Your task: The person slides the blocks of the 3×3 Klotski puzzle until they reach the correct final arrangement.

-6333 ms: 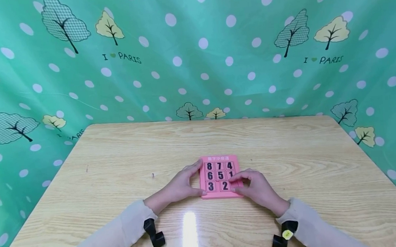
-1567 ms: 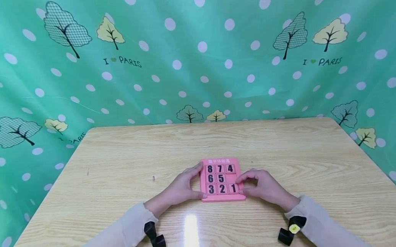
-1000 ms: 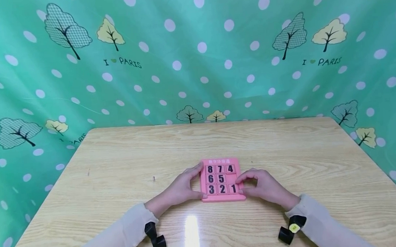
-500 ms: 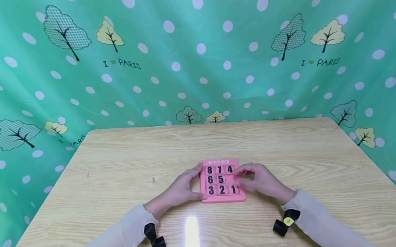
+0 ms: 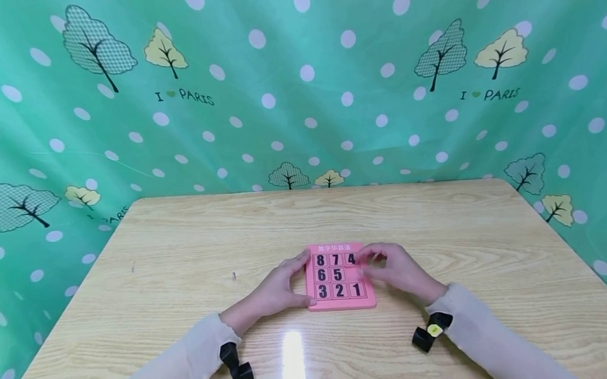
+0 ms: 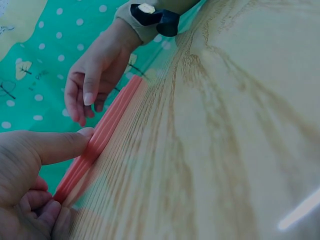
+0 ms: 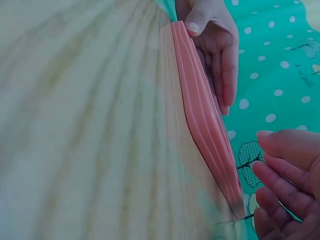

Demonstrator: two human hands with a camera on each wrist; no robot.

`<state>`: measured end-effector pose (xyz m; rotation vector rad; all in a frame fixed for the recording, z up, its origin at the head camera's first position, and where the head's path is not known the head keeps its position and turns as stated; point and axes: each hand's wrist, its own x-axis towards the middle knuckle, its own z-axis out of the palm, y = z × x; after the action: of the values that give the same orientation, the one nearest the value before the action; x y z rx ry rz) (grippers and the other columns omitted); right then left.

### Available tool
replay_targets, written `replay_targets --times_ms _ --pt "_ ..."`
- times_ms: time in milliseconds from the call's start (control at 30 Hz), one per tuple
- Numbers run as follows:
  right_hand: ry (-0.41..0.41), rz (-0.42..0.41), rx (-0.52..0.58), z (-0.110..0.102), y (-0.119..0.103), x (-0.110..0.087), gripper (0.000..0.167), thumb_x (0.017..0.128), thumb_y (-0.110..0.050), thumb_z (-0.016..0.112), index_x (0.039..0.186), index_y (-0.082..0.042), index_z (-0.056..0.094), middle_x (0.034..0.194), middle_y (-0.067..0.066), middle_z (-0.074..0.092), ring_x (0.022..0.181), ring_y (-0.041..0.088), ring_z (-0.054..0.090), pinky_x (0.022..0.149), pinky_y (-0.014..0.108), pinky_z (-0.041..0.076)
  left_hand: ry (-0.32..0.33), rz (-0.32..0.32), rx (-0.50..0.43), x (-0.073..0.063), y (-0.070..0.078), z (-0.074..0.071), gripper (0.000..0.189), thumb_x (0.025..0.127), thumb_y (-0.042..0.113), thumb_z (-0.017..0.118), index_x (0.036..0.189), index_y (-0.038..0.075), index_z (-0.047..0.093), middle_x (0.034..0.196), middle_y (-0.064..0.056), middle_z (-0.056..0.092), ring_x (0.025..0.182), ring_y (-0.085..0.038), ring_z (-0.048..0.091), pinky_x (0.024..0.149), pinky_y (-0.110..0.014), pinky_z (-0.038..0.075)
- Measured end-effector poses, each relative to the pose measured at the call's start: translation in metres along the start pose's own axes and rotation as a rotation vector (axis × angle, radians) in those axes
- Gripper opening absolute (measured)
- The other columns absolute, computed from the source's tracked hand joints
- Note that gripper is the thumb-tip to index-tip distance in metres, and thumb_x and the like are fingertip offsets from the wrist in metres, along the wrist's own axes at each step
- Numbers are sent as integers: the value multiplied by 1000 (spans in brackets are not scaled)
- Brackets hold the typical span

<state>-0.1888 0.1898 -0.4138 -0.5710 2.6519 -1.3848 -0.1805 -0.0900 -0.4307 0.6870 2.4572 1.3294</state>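
Observation:
A pink sliding number puzzle [image 5: 341, 304] lies flat on the table. Its tiles read 8 7 4 on top, 6 5 and a gap in the middle row, 3 2 1 below. The left hand [image 5: 272, 287] grips the puzzle's left side, thumb at the lower corner and fingers up along the edge. My right hand [image 5: 396, 268] is over the right edge, index fingertip at the tile 4 [image 5: 351, 259] and thumb beside the gap. In the right wrist view the right fingers [image 7: 287, 192] are loosely bent and apart, with nothing between them.
The light wooden table [image 5: 206, 231] spreads out around the puzzle. Behind it hangs a green dotted curtain [image 5: 309, 113] printed with trees. Black straps with small cameras [image 5: 236, 367] sit on both wrists.
Since the oldest frame, tile 2 has slid left and tile 1 down into the bottom-right corner. The right hand has then moved up from tile 1 to tile 4; the left stays put.

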Motion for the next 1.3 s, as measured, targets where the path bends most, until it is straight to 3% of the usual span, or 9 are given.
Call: replay_targets --times_ms 400,733,1300 --pt "45 48 -34 0 7 12 27 80 -9 71 106 -11 69 100 0 67 89 19 56 77 32 48 7 3 -1 -2 -3 0 97 69 17 82 148 4 26 154 -8 24 140 -29 24 114 -46 19" --pt "37 122 -12 2 5 16 33 76 -9 74 108 -9 68 98 2 66 90 19 56 80 33 48 2 8 -1 -2 -3 0 97 70 18 82 148 4 26 155 -8 23 141 -29 23 115 -46 19" --pt "33 149 -1 3 8 14 27 78 -7 72 105 -9 68 99 3 66 87 18 57 78 33 49 -6 2 15 1 -1 0 97 71 17 81 148 5 24 155 -6 22 141 -27 22 115 -44 18"
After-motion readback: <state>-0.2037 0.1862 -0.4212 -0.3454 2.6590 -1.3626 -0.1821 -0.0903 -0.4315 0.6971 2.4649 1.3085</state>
